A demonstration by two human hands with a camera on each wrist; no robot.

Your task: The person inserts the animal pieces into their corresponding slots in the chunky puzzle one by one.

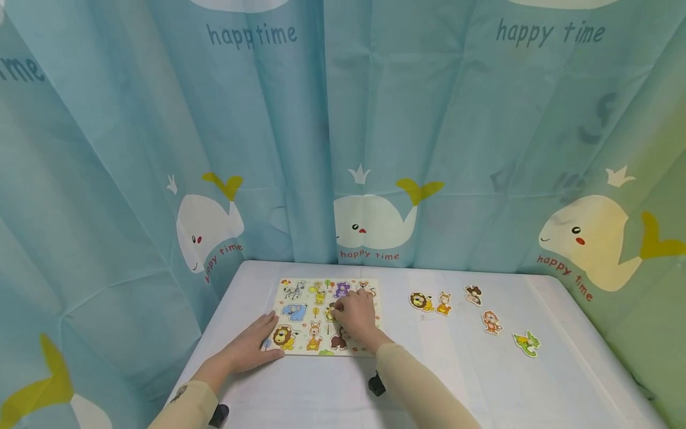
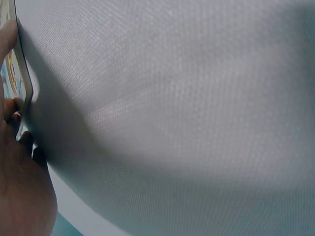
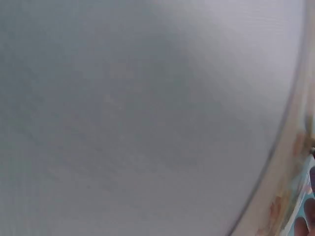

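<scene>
In the head view a flat puzzle board (image 1: 305,331) with colourful cartoon animals lies on the table. My left hand (image 1: 250,347) rests at its near left corner, fingers spread along the left edge and thumb at the near edge. Over the board's right half is my right hand (image 1: 355,314), its fingers bent and pinching a small yellowish animal puzzle piece (image 1: 329,312) at the middle; the hand hides part of it. The left wrist view shows the board's edge (image 2: 22,69) beside the left fingers. The right wrist view is blurred, with fingertips (image 3: 309,211) at its lower right.
Several loose animal pieces lie right of the board: a lion (image 1: 421,301), a kangaroo (image 1: 443,304), a brown animal (image 1: 473,295), a monkey (image 1: 491,322) and a green crocodile-like one (image 1: 527,344). A whale-print curtain (image 1: 300,149) hangs behind the white table (image 1: 429,363).
</scene>
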